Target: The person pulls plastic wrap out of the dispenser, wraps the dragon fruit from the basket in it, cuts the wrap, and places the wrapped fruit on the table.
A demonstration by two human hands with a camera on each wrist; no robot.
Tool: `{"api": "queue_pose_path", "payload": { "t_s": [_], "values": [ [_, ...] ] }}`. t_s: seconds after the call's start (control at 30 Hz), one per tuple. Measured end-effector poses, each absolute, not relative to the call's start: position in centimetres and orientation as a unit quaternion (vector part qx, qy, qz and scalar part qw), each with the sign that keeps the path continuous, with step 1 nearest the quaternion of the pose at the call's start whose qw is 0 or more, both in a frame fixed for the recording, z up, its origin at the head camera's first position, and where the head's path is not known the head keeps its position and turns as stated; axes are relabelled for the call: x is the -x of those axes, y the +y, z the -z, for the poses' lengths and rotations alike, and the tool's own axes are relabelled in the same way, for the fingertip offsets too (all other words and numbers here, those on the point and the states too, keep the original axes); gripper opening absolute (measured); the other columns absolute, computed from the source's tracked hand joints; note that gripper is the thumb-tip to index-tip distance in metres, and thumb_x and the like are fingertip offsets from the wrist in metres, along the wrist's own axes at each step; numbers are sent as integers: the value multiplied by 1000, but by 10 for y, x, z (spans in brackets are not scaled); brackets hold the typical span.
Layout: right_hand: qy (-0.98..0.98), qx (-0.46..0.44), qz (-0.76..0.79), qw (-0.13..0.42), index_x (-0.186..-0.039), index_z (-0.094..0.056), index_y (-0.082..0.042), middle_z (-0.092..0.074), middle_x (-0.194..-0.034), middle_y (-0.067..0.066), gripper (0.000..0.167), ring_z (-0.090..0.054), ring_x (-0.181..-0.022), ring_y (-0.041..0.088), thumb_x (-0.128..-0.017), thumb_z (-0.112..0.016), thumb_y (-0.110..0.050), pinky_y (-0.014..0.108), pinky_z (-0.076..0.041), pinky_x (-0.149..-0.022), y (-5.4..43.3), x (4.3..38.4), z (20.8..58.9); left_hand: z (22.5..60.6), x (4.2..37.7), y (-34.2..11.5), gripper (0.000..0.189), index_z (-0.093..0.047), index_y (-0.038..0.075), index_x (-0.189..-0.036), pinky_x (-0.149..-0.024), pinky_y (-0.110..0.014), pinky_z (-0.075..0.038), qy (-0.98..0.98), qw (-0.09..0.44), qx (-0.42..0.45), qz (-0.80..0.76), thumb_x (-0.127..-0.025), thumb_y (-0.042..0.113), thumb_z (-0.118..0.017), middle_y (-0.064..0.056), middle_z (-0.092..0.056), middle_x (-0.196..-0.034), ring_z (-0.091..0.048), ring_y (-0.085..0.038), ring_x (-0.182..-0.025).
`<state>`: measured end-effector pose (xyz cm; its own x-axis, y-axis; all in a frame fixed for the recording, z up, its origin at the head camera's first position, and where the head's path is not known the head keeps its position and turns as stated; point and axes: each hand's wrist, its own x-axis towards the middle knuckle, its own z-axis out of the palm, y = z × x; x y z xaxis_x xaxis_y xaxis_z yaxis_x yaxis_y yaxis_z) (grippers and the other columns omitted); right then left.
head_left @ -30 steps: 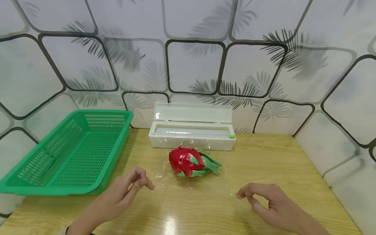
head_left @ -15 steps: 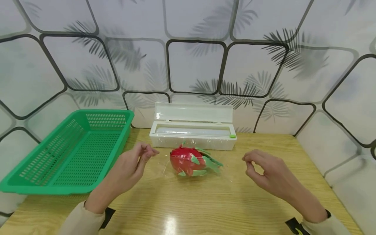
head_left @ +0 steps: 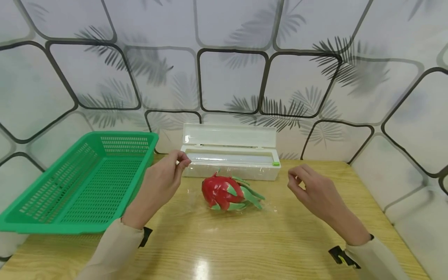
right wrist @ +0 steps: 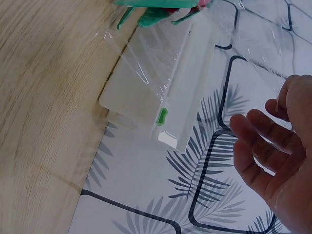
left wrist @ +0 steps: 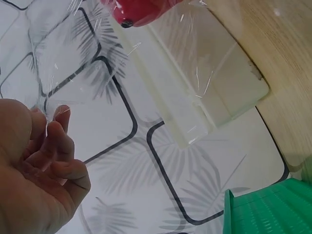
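A red dragon fruit [head_left: 220,190] with green scales lies on clear plastic wrap [left wrist: 68,58] in front of a white wrap box. My left hand [head_left: 162,181] is raised at the fruit's left and pinches one corner of the film between thumb and fingertip. Over on the right, my right hand [head_left: 316,194] is lifted too, its thumb and index finger pinching the film's other side. The film is transparent, so its full outline is hard to make out. In the left wrist view the dragon fruit [left wrist: 141,9] shows only in part.
The white wrap box [head_left: 231,171], lid up against the wall, has a roll inside and a green slider [head_left: 276,163] at its right end. A green plastic basket [head_left: 140,182] stands on the left of the wooden table [head_left: 245,249]. Patterned wall covering rises behind and at the sides.
Both hands have risen and moved away from the table's front edge, lifting the near edge of the plastic wrap above the dragon fruit. The fruit, box and basket stay in place.
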<state>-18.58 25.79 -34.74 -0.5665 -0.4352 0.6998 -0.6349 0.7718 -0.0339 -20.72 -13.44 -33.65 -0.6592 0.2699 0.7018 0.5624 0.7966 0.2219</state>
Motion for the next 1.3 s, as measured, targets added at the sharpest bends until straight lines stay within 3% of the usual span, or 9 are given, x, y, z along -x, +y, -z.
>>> {"api": "queue_pose_path", "payload": {
  "t_s": [0.13,0.3,0.5,0.8,1.03,1.3],
  "values": [
    [-878,-301,-135,346,-95,-67,-6,-64,-85,5,8,-59,-65,12,-89,-62,-3,24,-43,-48,256,198,350,336,219,-132,17,-61,5,-103,-50,-28,-38,-900,301,216,230,-100,21,-65,-5,-63,-75,-44,-13,-52],
    [-890,-289,-110,334,-98,-68,-5,-61,-85,5,7,-53,-62,10,-91,-68,-3,23,-38,-45,252,212,352,341,234,-130,17,-62,4,-101,-56,-36,-48,-910,270,205,240,-101,21,-64,-9,-61,-88,-54,-21,-62],
    [-912,-277,-78,293,-96,-68,-7,-62,-84,4,6,-48,-60,8,-91,-71,-5,22,-33,-44,248,229,359,352,251,-131,12,-64,3,-97,-58,-37,-50,-922,230,201,240,-100,14,-66,-12,-52,-90,-54,-24,-63],
    [-944,-260,-50,198,-97,-66,-8,-58,-81,4,7,-41,-56,9,-101,-61,-9,24,-30,-46,247,242,374,370,266,-129,12,-67,5,-94,-68,-39,-53,-945,142,202,213,-100,16,-67,-9,-63,-87,-61,-23,-73],
    [-936,-289,-53,195,-87,-62,-9,-49,-72,1,12,-32,-52,6,-98,-65,-6,22,-26,-47,245,240,384,375,268,-130,9,-73,6,-92,-74,-37,-56,-950,72,220,208,-96,14,-71,-6,-73,-88,-65,-18,-79],
    [-941,-283,-68,175,-88,-65,-11,-59,-79,3,9,-44,-58,7,-96,-67,-6,24,-36,-49,246,239,395,381,272,-136,12,-74,2,-101,-80,-41,-59,-940,50,224,252,-99,11,-66,-10,-76,-93,-70,-22,-85]
  ]
}}
